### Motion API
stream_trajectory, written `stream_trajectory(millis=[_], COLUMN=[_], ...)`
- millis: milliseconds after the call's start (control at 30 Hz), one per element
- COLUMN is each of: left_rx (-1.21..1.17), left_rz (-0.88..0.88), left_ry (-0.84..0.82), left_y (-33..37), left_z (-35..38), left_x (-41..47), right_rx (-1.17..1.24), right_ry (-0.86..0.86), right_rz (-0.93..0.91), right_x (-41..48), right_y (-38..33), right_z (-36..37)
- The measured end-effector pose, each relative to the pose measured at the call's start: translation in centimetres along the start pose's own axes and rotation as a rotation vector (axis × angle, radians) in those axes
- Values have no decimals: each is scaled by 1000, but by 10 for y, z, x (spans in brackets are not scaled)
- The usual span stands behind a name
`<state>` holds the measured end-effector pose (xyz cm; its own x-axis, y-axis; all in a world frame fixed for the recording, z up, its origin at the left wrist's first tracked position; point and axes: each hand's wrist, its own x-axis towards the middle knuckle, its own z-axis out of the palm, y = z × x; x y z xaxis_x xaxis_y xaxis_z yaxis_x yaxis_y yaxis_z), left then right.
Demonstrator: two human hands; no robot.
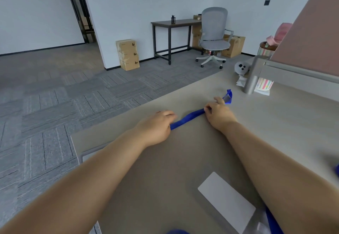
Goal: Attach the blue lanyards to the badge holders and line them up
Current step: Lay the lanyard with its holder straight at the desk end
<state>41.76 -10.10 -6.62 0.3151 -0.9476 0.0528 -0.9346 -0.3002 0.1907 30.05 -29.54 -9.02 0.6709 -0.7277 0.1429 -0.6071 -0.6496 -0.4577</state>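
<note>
A blue lanyard (pixel 188 117) lies stretched across the grey table (pixel 146 178), running from lower left to upper right. My left hand (pixel 157 126) is closed on its near end. My right hand (pixel 219 113) pinches the strap further along. Beyond my right hand, the strap ends at a clear badge holder with blue edging (pixel 228 97), flat on the table. Close to me lies a white card (pixel 226 199), with another clear holder (pixel 260 224) and a blue strap (pixel 273 222) partly hidden under my right forearm. A blue blur (pixel 177 232) shows at the bottom edge.
A grey partition post (pixel 252 81) and a pink-brown screen (pixel 311 37) stand at the table's far right, with a striped box (pixel 264 85) behind. The table's left edge drops to carpet. An office chair (pixel 213 37), a desk (pixel 172 26) and cartons (pixel 127 54) stand by the wall.
</note>
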Motion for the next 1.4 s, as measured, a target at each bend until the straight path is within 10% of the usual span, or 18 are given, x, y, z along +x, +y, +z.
stream_trajectory(millis=[1400], left_rx=[34], left_rz=[267], left_ry=[40], left_y=[46], left_z=[40], left_x=[149], right_rx=[-131], right_ry=[-41], right_rz=[-119], right_x=[34], right_y=[49], right_z=[-23])
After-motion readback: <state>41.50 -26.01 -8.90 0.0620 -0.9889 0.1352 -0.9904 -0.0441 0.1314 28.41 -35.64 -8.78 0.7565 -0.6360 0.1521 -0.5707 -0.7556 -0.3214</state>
